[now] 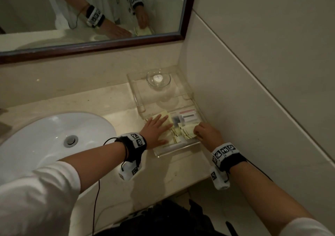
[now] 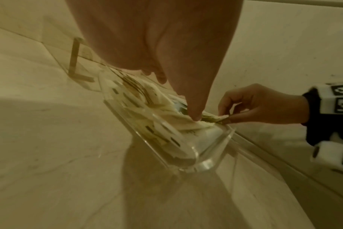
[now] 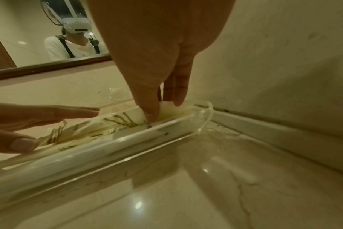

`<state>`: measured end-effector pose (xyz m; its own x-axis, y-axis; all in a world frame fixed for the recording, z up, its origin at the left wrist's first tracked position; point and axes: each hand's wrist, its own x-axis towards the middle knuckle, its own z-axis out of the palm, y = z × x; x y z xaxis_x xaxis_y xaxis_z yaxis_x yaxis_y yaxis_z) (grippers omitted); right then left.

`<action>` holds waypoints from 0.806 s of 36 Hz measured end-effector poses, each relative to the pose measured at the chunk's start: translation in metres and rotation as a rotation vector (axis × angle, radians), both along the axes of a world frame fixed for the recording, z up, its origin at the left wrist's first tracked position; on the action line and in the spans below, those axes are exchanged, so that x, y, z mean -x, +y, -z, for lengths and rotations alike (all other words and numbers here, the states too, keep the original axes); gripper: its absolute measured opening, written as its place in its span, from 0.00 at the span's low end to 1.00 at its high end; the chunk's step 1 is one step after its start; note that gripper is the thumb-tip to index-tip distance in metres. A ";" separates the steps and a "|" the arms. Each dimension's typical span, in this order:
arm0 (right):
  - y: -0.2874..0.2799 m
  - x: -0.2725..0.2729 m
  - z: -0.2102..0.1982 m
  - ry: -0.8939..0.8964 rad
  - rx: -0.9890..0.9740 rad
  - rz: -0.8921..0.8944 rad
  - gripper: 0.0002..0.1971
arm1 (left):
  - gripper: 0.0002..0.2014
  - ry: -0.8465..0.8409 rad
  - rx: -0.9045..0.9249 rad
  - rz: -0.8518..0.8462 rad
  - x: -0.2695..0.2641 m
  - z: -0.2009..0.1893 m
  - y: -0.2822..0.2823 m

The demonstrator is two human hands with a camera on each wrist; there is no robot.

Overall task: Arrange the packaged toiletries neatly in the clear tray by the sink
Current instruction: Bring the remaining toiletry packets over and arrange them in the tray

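Tray: the clear tray (image 1: 174, 152) sits on the counter (image 1: 112, 99) between the sink (image 1: 45, 138) and the side wall.
Packets: pale yellow packets (image 1: 186, 130) lie overlapping and askew inside the tray.
Left hand: the left hand (image 1: 155, 128) lies flat, fingers straight, pressing the packets at the tray's sink side.
Right hand: the right hand (image 1: 208, 132) pinches a packet's edge at the tray's wall side.
Handling: probably light, thin, slippery sachets; take them by their edges.

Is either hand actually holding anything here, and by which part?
The right hand pinches a pale yellow packet by its right edge. The left hand only presses flat on other packets.
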<state>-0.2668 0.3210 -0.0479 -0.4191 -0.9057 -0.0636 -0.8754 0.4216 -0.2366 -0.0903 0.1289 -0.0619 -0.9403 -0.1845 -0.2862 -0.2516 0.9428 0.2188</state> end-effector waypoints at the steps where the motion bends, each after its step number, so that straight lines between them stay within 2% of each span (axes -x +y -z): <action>1: 0.003 0.001 0.001 0.005 0.016 -0.010 0.07 | 0.35 0.009 -0.001 0.034 -0.001 0.001 0.002; 4: 0.007 0.000 -0.001 0.018 0.071 -0.054 0.08 | 0.35 0.017 -0.002 0.077 -0.002 0.003 0.004; 8: 0.004 -0.011 -0.007 0.049 0.145 -0.141 0.06 | 0.34 0.037 -0.011 0.054 -0.003 0.008 0.001; 15: -0.002 -0.019 -0.002 0.024 0.159 -0.044 0.08 | 0.31 0.117 -0.026 0.058 -0.009 0.015 -0.004; 22: -0.014 -0.038 0.009 -0.032 0.169 -0.159 0.06 | 0.26 0.218 -0.097 -0.009 -0.013 0.014 -0.001; 25: -0.023 -0.048 0.014 -0.064 0.191 -0.233 0.05 | 0.33 0.301 -0.145 -0.034 -0.013 0.013 -0.001; 29: -0.029 -0.060 0.016 -0.130 0.199 -0.330 0.08 | 0.40 0.291 -0.126 -0.009 -0.013 0.010 0.000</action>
